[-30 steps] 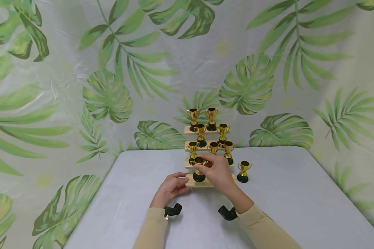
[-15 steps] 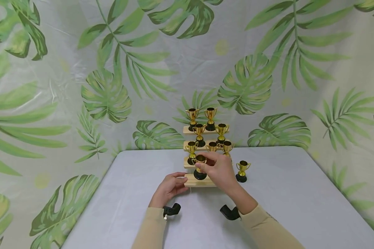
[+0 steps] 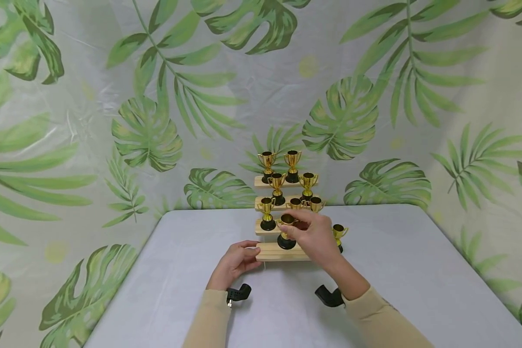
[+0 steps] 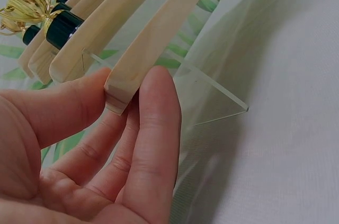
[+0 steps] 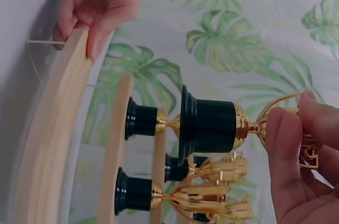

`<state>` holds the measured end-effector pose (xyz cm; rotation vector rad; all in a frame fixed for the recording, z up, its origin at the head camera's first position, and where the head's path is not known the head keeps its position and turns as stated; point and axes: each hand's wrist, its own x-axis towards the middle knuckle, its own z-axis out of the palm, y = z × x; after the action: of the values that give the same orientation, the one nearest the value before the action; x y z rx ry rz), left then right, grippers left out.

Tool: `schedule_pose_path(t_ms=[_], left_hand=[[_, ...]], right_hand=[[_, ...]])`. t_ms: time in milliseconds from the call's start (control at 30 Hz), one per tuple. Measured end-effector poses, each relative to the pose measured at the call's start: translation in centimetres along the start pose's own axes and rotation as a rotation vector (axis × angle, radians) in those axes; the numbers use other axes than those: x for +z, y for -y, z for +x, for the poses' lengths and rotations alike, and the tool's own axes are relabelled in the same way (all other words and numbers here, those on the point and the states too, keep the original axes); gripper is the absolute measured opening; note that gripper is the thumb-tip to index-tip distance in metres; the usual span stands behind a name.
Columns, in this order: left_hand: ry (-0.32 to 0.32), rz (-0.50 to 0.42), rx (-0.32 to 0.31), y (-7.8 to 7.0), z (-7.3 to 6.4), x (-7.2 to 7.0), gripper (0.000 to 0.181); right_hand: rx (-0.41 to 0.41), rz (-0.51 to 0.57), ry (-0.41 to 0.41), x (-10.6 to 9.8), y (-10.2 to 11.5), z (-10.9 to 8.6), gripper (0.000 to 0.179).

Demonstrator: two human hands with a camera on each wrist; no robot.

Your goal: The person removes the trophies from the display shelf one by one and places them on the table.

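Gold and shiny, with a round black base, a small two-handled trophy cup point(image 5: 228, 126) sits pinched between the thumb and fingers of my right grip point(image 3: 313, 237). I hold it upright above the pale wooden front board point(image 3: 280, 254) of a four-tiered stepped rack, its base apart from the wood. My left grip point(image 3: 236, 261) clasps the left end of that board, thumb on one side and fingers on the other. Thin clear supports point(image 4: 214, 83) show beneath it.

Behind, the third wooden board from the top point(image 3: 259, 228) carries more gold cups on black bases: one at the left point(image 3: 267, 212) in plain sight, and two farther right point(image 3: 315, 205) whose lower parts my right grip hides from above. Two matching cups point(image 3: 307, 186) stand on the second wooden board point(image 3: 259, 203), and another two point(image 3: 292, 166) on the top wooden board point(image 3: 258, 182). One more gold cup point(image 3: 339, 235) stands just right of the rack on the white-covered bench point(image 3: 169, 275), partly hidden behind my hand. Beige sleeves point(image 3: 208, 319) cover my forearms, and green leaves pattern the pale curtain point(image 3: 252, 106) beyond.
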<state>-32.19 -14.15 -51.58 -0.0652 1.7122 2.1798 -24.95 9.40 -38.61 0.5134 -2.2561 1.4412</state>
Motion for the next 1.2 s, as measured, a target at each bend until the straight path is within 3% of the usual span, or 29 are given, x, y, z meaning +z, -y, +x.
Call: schedule_pose_path(t_ms=[500,1200], left_hand=[[-0.008,-0.004,0.005,0.1,0.1,-0.1,0.042],[-0.017,0.013,-0.006,0.1,0.0,0.0,0.043]], right_hand=[[-0.044,-0.084,-0.031,-2.6,-0.2,-0.3,0.035],[0.047,-0.095,-0.063,-5.0,-1.3,-1.2,0.036]])
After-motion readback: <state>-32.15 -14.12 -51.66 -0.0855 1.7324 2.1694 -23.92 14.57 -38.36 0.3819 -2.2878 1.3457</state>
